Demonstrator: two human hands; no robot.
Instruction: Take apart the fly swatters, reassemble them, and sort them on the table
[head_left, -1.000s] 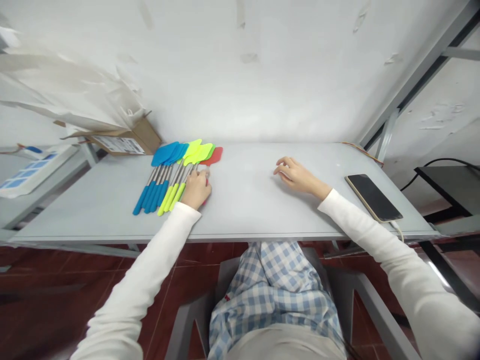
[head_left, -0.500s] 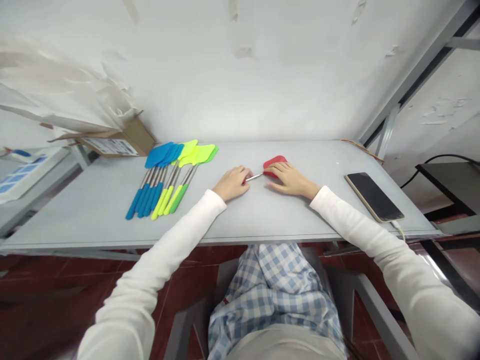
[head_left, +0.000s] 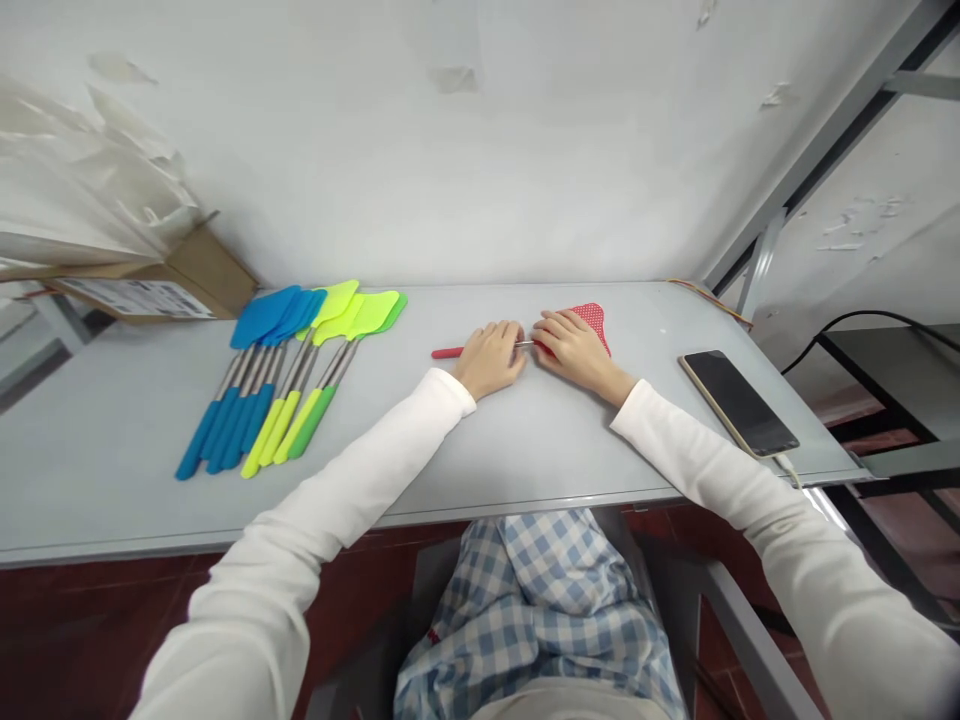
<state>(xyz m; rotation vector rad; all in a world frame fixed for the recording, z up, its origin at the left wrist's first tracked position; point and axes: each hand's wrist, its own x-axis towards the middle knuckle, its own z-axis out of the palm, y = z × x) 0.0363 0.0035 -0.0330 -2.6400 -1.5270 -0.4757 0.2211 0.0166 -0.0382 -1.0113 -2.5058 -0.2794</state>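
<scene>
A: Nearest entries?
B: Trousers (head_left: 540,600), blue-and-white check: nearer than the phone, to its left. Chair (head_left: 759,640), grey: nearer than the phone.
A: Phone itself?
B: Phone (head_left: 739,405), dark screen up, on the grey tabletop (head_left: 570,450); white cable (head_left: 789,468) at its near end.
A: Left of the phone?
B: Well apart, beyond both hands: blue swatters (head_left: 274,315), yellow swatters (head_left: 373,313), one green swatter (head_left: 313,422). Laid side by side, heads overlapping, handles toward the near edge.
A: And the red swatter (head_left: 592,322)?
B: One, perforated head, metal shaft. Left of the phone, lying crosswise; head toward the phone, handle away from it.
A: State of each grip?
B: Left grip (head_left: 491,358): clasped round the shaft beside the handle. Right grip (head_left: 571,347), closer to the phone: fingers curled over the neck, clasping it.
A: Farthest?
B: Box (head_left: 206,275), cardboard: far left of the phone. Wall (head_left: 480,180), white: behind the phone.
</scene>
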